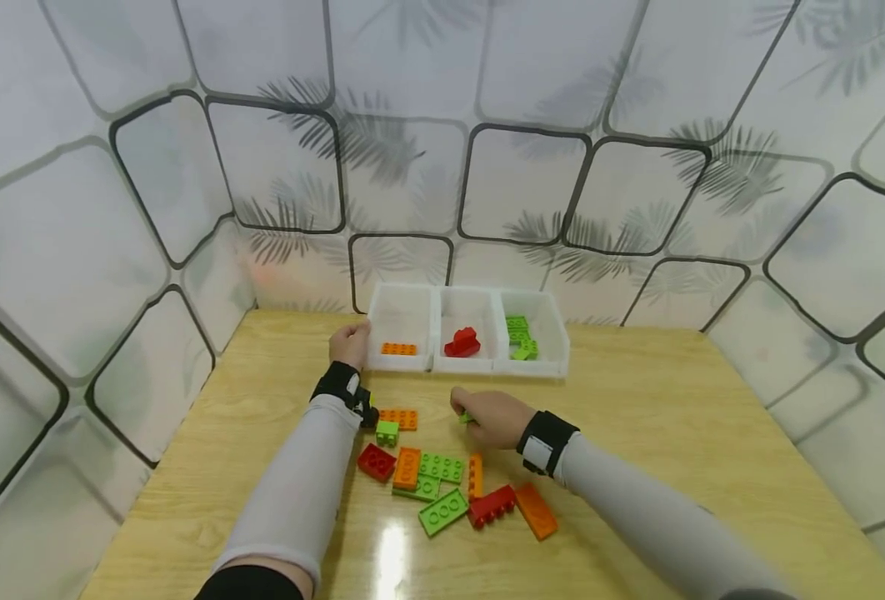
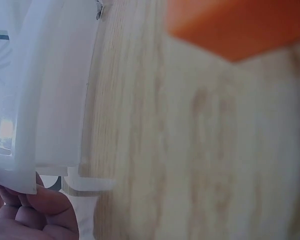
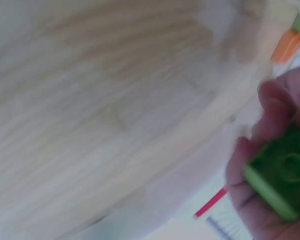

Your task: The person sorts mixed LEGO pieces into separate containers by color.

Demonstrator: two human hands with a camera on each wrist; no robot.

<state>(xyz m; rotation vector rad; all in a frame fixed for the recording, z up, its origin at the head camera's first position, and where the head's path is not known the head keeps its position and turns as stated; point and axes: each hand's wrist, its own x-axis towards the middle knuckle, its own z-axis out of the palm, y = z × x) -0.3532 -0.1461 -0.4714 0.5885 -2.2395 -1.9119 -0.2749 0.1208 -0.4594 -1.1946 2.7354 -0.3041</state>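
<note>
At the left end of the white three-compartment tray [image 1: 536,367], my left hand [image 1: 348,344] grips the rim. In the left wrist view its fingers [image 2: 50,207] curl at the tray's corner. My right hand [image 1: 497,417] is held over the table in front of the tray, pinching a green toy brick [image 3: 277,175] whose underside faces the right wrist camera. An orange brick [image 1: 399,349] lies in the tray's left compartment. Red pieces [image 1: 462,342] sit in the middle one, and several green bricks [image 1: 518,330] in the right one.
Loose bricks lie between my forearms: an orange brick [image 1: 408,419], a small green block [image 1: 387,432], a red brick [image 1: 376,462], green plates [image 1: 443,512], a long red brick [image 1: 492,507] and an orange plate [image 1: 536,512]. A patterned curtain [image 1: 405,192] hangs behind the wooden table [image 1: 637,400].
</note>
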